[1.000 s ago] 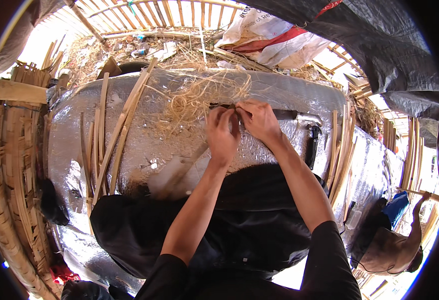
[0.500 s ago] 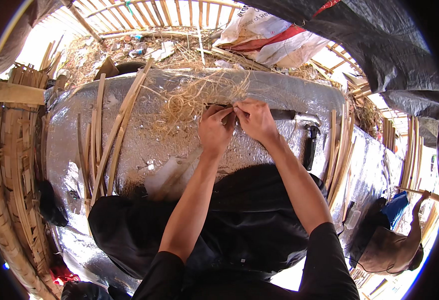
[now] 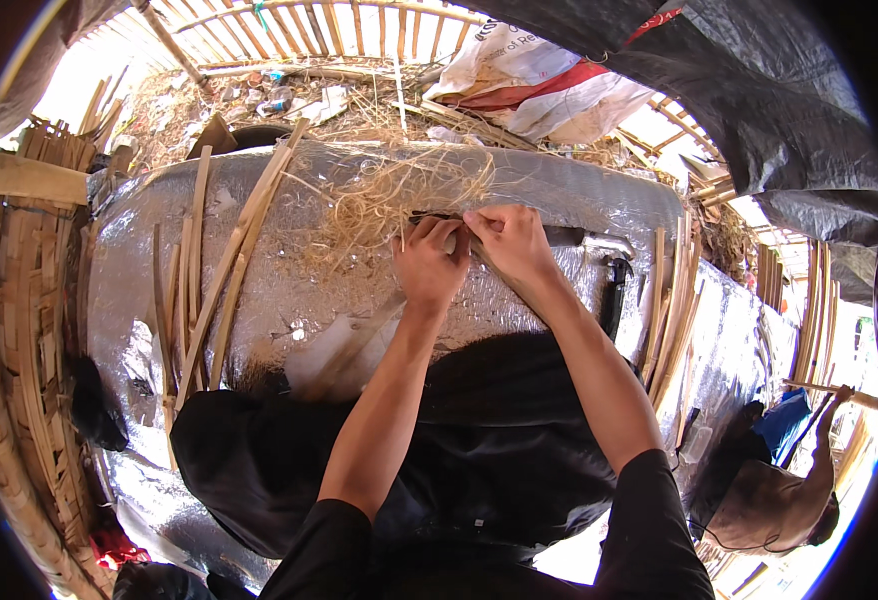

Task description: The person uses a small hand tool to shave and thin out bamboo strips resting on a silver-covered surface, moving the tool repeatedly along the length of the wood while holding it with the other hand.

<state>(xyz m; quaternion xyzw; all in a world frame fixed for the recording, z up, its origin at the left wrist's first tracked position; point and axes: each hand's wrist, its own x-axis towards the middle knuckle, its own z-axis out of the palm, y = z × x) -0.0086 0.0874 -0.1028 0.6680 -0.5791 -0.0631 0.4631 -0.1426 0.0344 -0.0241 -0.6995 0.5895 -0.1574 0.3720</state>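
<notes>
- Two bare hands meet above a silvery foil sheet (image 3: 289, 300), the forearms reaching up from the lower edge out of short black sleeves.
- The left hand (image 3: 429, 262) is half curled, its fingers bent over and its thumb turned toward the right hand; whether it grips anything, I cannot tell.
- The right hand (image 3: 512, 240) is bunched, thumb and forefinger drawn close together right beside the left thumb; what may lie between them is too small to tell.
- A dark narrow piece (image 3: 433, 214) shows just beyond the left fingertips; whether they touch it is unclear.
- Curly straw-coloured shavings (image 3: 384, 205) lie loose on the foil, beyond the left hand and to its left.
- A dark flat strip (image 3: 565, 236) lies just right of the right hand, and a black tool handle (image 3: 614, 300) lies near its far end.
- Long pale slats (image 3: 239, 245) lie at the left on the foil, with more slats (image 3: 671, 300) at the right.
- A whitish sheet (image 3: 334, 350) lies partly behind the left forearm, near the black-clothed legs (image 3: 519, 440).
- At the lower right, well apart, another person (image 3: 769, 505) bends beside a blue cloth (image 3: 784, 420).
</notes>
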